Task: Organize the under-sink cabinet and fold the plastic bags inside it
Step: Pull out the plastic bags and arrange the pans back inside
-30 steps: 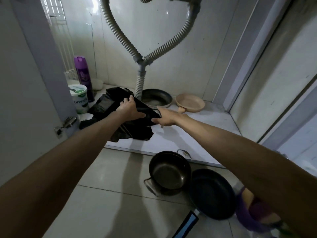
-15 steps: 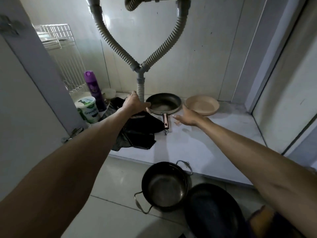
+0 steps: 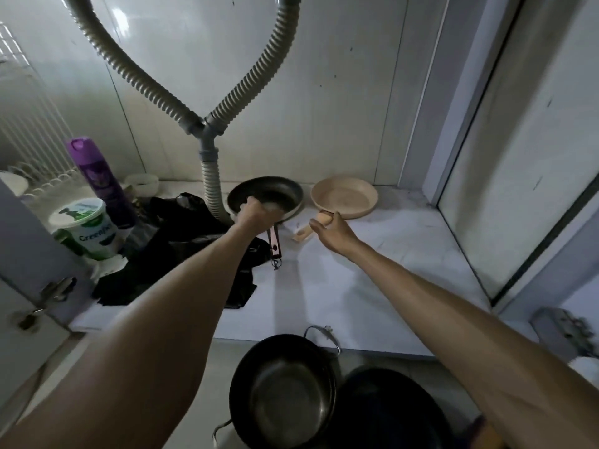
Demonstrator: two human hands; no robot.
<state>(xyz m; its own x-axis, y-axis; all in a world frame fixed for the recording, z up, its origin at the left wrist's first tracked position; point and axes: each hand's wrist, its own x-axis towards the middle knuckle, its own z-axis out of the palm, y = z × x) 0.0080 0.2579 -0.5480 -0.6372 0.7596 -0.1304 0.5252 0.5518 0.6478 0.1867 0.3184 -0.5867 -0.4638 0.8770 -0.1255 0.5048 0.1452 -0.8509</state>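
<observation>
Head view: we look down past both our forearms into the cabinet.
Landmark: the pipe stands upright at the back of the cabinet floor.
Left hand: just right of the pipe, our left hand curls over the near rim of the dark pan, where its handle starts.
Right hand: further right of the pipe, our right hand pinches the handle of the beige pan.
Hands: apart, each clamped on its own pan.
Bags: the black bags lie crumpled left of the pipe and in front of it, up against its foot; our left forearm crosses over them.
Left of the pipe: a tub and a purple can beyond the bags, a wire rack further left.
Well in front of the pipe: a pot and a black pan side by side on the tiles outside.
</observation>
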